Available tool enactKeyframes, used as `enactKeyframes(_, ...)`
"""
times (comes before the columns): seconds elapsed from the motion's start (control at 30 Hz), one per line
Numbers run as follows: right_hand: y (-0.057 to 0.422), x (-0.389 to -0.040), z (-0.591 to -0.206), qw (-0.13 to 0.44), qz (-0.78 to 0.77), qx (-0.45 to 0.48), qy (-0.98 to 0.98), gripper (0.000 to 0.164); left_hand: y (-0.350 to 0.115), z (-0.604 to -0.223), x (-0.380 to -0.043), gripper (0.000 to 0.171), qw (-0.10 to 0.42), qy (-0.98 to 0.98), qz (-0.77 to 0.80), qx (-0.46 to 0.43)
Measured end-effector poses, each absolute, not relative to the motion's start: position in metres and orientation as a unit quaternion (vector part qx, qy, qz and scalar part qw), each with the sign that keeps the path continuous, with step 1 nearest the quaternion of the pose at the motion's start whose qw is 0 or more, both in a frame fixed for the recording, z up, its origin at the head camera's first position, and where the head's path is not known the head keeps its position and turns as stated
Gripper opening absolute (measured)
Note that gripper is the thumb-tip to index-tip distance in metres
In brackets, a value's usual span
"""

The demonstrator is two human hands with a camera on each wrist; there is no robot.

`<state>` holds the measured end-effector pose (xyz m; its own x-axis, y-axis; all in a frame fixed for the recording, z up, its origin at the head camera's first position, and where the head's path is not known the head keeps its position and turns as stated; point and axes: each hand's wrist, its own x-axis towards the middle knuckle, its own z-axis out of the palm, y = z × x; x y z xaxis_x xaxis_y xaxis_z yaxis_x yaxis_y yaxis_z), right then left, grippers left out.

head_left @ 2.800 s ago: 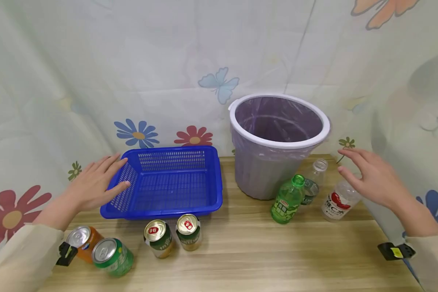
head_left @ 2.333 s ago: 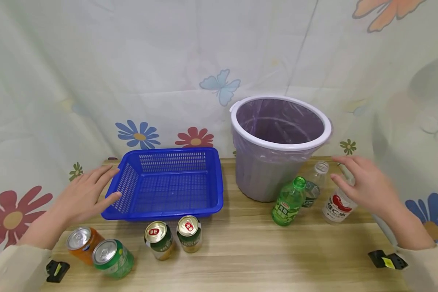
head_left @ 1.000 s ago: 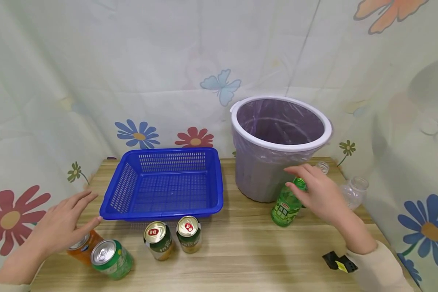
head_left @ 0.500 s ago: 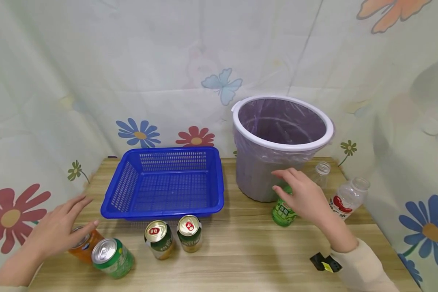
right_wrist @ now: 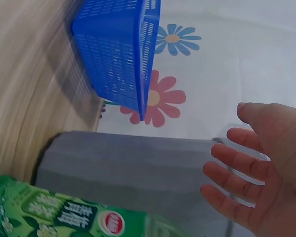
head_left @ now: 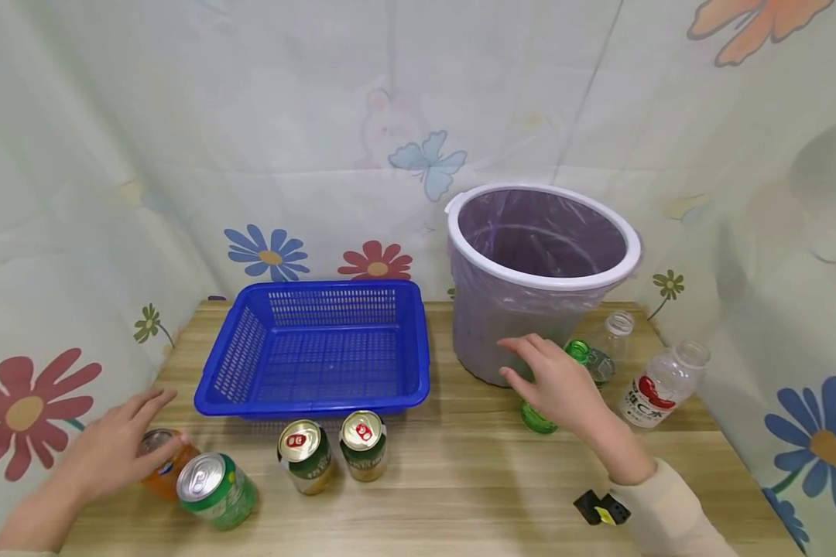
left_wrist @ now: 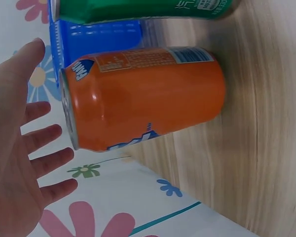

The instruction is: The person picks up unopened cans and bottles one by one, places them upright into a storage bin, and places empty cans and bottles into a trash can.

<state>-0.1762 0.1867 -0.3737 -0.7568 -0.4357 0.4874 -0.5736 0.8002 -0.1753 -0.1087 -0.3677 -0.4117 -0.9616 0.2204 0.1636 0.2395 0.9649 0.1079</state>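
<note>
a: so where's the left hand (head_left: 114, 445)?
b: fingers spread loose, right by the lid of the orange can (left_wrist: 148, 98). that can's upright on the table (head_left: 453, 503), next to the green can (head_left: 226, 495).
a: and the right hand (head_left: 557, 387)?
b: pretty much the same, fingers spread and slightly bent, near the green bottle (head_left: 538, 420) but apart from it in the wrist view. from the head view the hand blocks the bottle's middle. it's standing by the bin (head_left: 484, 333), two clear bottles (head_left: 658, 387) to its right.
a: anything in between?
b: blue basket (head_left: 313, 408), two gold-topped cans (head_left: 362, 449) just in front.
</note>
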Motion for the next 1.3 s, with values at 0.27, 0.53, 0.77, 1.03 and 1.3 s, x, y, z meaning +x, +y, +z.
enactKeyframes(0.27,0.176,-0.179,-0.385,0.19,0.171,0.261,-0.931,0.04,-0.364,-0.419,-0.107,0.075,0.05,-0.992,-0.06,-0.098)
enactKeyframes(0.53,0.168,-0.187,-0.392,0.156,0.196,0.243,-0.937,0.045,-0.365,-0.424,-0.106,0.074,0.068,-0.99,-0.067,-0.105)
enactKeyframes(0.77,0.162,-0.195,-0.401,0.147,0.222,0.233,-0.935,0.047,-0.368,-0.427,-0.106,0.073,0.058,-0.99,-0.071,-0.106)
enactKeyframes(1.03,0.155,-0.203,-0.41,0.133,0.262,0.22,-0.93,0.051,-0.367,-0.43,-0.105,0.069,0.069,-0.987,-0.084,-0.122)
enactKeyframes(1.3,0.15,-0.212,-0.414,0.115,0.275,0.211,-0.931,0.052,-0.365,-0.429,-0.105,0.069,0.04,-0.988,-0.09,-0.115)
